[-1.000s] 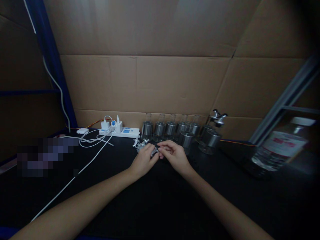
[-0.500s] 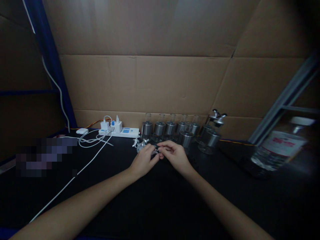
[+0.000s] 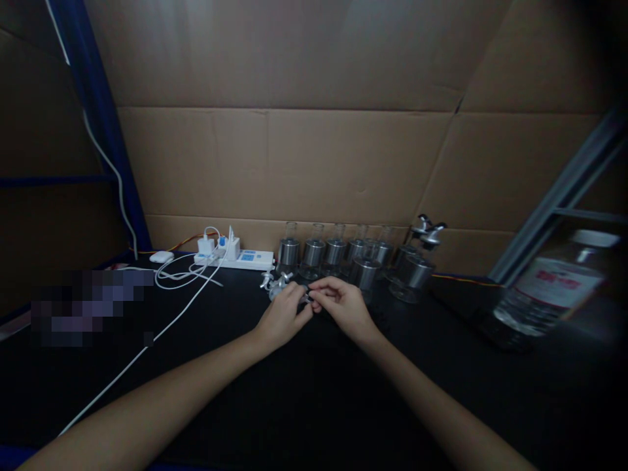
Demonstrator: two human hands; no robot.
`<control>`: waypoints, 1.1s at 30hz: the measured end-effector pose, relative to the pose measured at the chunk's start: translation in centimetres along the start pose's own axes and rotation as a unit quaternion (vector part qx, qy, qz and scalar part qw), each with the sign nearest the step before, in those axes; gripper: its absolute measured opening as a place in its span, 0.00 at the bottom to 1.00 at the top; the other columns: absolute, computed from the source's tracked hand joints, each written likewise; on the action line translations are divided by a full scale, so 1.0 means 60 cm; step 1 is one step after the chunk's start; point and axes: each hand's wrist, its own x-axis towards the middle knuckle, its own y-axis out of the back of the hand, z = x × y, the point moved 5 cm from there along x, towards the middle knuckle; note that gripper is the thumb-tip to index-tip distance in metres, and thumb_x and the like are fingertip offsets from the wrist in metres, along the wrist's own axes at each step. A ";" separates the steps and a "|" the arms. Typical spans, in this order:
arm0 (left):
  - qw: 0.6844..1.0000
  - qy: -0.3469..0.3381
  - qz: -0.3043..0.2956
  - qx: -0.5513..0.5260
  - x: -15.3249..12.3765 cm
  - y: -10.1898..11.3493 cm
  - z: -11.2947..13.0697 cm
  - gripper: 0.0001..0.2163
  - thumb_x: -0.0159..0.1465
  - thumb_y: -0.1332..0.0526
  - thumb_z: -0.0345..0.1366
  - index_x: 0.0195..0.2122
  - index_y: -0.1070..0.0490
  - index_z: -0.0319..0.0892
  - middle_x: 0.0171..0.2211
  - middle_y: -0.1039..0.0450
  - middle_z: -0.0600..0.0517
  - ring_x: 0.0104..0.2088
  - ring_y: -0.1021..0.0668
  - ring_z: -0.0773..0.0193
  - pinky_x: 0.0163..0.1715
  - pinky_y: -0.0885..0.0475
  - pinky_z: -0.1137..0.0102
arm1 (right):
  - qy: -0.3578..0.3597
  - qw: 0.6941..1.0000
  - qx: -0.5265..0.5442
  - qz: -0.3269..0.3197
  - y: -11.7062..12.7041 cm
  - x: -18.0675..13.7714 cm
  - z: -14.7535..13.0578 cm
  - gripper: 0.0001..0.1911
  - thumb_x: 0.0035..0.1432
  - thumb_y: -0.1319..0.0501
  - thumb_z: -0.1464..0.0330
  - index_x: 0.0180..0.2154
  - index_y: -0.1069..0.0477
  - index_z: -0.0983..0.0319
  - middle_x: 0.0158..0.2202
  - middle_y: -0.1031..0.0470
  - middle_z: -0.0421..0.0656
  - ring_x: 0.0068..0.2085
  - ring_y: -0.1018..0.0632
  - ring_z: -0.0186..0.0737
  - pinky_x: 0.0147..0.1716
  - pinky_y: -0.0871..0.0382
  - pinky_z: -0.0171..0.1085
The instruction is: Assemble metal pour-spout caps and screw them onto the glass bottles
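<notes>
My left hand [image 3: 282,318] and my right hand [image 3: 343,305] meet at the middle of the black table [image 3: 314,392]. Both are closed in a pinch on one small silvery metal part [image 3: 305,299] held between their fingertips. Just left of the fingers lie a few more small metal spout pieces [image 3: 275,282]. Behind the hands stands a row of glass bottles with steel sleeves [image 3: 338,252].
A white power strip [image 3: 235,258] with plugs and white cables [image 3: 186,275] lies at the back left. Two bottles with metal pourers [image 3: 426,234] stand at the row's right end. A large clear water bottle [image 3: 544,288] is at the right. Cardboard walls [image 3: 294,157] enclose the table.
Almost nothing has moved; the fingers of both hands shift slightly on the small metal part.
</notes>
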 end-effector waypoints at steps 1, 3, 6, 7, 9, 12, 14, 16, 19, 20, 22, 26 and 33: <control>1.000 0.001 0.000 -0.003 0.000 0.000 0.000 0.03 0.58 0.49 0.31 0.33 0.38 0.40 0.30 0.38 0.51 0.33 0.32 0.63 0.34 0.35 0.68 | 0.002 1.000 0.000 -0.001 0.000 0.000 0.000 0.08 0.44 0.39 0.68 0.29 0.32 0.65 0.19 0.31 0.38 0.21 0.29 0.30 0.23 0.33 0.32; 1.000 0.003 0.000 -0.007 0.000 -0.001 -0.002 0.04 0.57 0.49 0.31 0.34 0.38 0.40 0.31 0.38 0.51 0.33 0.32 0.63 0.35 0.35 0.68 | 0.009 1.000 0.001 -0.004 -0.001 0.000 -0.001 0.07 0.44 0.39 0.68 0.28 0.32 0.65 0.19 0.31 0.38 0.21 0.29 0.30 0.24 0.33 0.32; 1.000 0.003 -0.001 -0.005 0.000 -0.002 -0.003 0.04 0.57 0.48 0.31 0.33 0.38 0.40 0.31 0.38 0.51 0.33 0.32 0.63 0.34 0.35 0.68 | 0.021 1.000 -0.003 -0.005 -0.002 -0.001 -0.004 0.07 0.44 0.39 0.68 0.28 0.32 0.65 0.19 0.31 0.38 0.21 0.29 0.31 0.24 0.32 0.33; 1.000 0.002 0.000 -0.003 0.000 -0.002 -0.003 0.03 0.57 0.48 0.31 0.33 0.39 0.40 0.31 0.38 0.51 0.33 0.32 0.63 0.34 0.35 0.68 | 0.024 1.000 -0.005 -0.004 -0.002 -0.001 -0.004 0.07 0.44 0.39 0.67 0.28 0.32 0.65 0.19 0.31 0.38 0.21 0.28 0.31 0.24 0.32 0.33; 1.000 0.000 0.003 -0.003 0.000 -0.002 -0.003 0.03 0.57 0.48 0.31 0.32 0.39 0.40 0.30 0.38 0.51 0.33 0.32 0.63 0.34 0.35 0.68 | 0.024 1.000 -0.005 -0.002 -0.003 -0.001 -0.005 0.07 0.44 0.39 0.67 0.28 0.32 0.65 0.19 0.31 0.38 0.21 0.28 0.31 0.24 0.32 0.33; 1.000 -0.003 0.009 -0.004 0.000 -0.003 -0.003 0.02 0.57 0.47 0.32 0.32 0.39 0.40 0.30 0.38 0.51 0.32 0.32 0.63 0.33 0.35 0.68 | 0.020 1.000 0.004 0.001 -0.003 -0.001 -0.005 0.08 0.44 0.39 0.67 0.28 0.32 0.65 0.19 0.31 0.38 0.21 0.28 0.32 0.24 0.32 0.33; 1.000 -0.003 0.014 -0.003 0.000 -0.003 -0.003 0.02 0.57 0.47 0.32 0.31 0.39 0.40 0.29 0.38 0.51 0.32 0.32 0.63 0.33 0.35 0.69 | 0.023 1.000 0.005 0.002 -0.003 0.000 -0.004 0.08 0.44 0.39 0.68 0.28 0.32 0.65 0.19 0.31 0.38 0.21 0.28 0.32 0.24 0.32 0.33; 1.000 -0.004 0.016 -0.003 0.001 -0.003 -0.003 0.02 0.57 0.47 0.33 0.31 0.39 0.39 0.29 0.38 0.52 0.32 0.32 0.63 0.33 0.36 0.69 | 0.030 1.000 0.002 0.003 -0.003 0.000 -0.005 0.07 0.44 0.39 0.68 0.28 0.33 0.65 0.19 0.31 0.38 0.21 0.28 0.31 0.23 0.32 0.33; 1.000 -0.003 0.017 -0.007 0.001 -0.002 -0.004 0.02 0.57 0.47 0.32 0.31 0.39 0.39 0.29 0.38 0.51 0.32 0.32 0.63 0.33 0.36 0.69 | 0.033 0.999 0.005 0.000 -0.003 0.000 -0.004 0.07 0.44 0.39 0.68 0.27 0.33 0.65 0.19 0.31 0.38 0.21 0.28 0.31 0.23 0.32 0.33; 1.000 -0.001 0.018 -0.008 0.001 -0.002 -0.005 0.02 0.57 0.47 0.32 0.30 0.39 0.39 0.29 0.38 0.51 0.32 0.32 0.63 0.33 0.36 0.69 | 0.032 0.999 0.008 -0.001 -0.004 -0.001 -0.004 0.08 0.44 0.39 0.67 0.27 0.33 0.65 0.19 0.31 0.37 0.21 0.28 0.32 0.23 0.32 0.33; 1.000 0.002 0.020 -0.007 0.001 -0.002 -0.006 0.02 0.57 0.47 0.32 0.30 0.39 0.40 0.29 0.38 0.52 0.32 0.32 0.63 0.32 0.36 0.69 | 0.031 0.999 0.009 0.001 -0.004 -0.001 -0.003 0.08 0.44 0.38 0.67 0.27 0.33 0.64 0.18 0.31 0.37 0.21 0.28 0.32 0.23 0.32 0.33; 1.000 0.004 0.019 -0.004 0.000 -0.003 -0.007 0.03 0.57 0.47 0.33 0.29 0.40 0.40 0.28 0.38 0.52 0.31 0.32 0.63 0.32 0.36 0.69 | 0.043 0.999 -0.005 0.005 -0.003 -0.001 -0.004 0.08 0.44 0.39 0.66 0.27 0.33 0.64 0.20 0.31 0.38 0.21 0.28 0.32 0.23 0.31 0.33; 1.000 0.008 0.021 -0.018 0.000 -0.003 -0.009 0.03 0.57 0.47 0.33 0.29 0.40 0.40 0.28 0.38 0.52 0.31 0.32 0.63 0.31 0.37 0.69 | 0.063 0.997 -0.037 -0.001 -0.002 -0.001 -0.013 0.07 0.44 0.39 0.66 0.26 0.31 0.63 0.22 0.31 0.39 0.22 0.28 0.31 0.23 0.30 0.33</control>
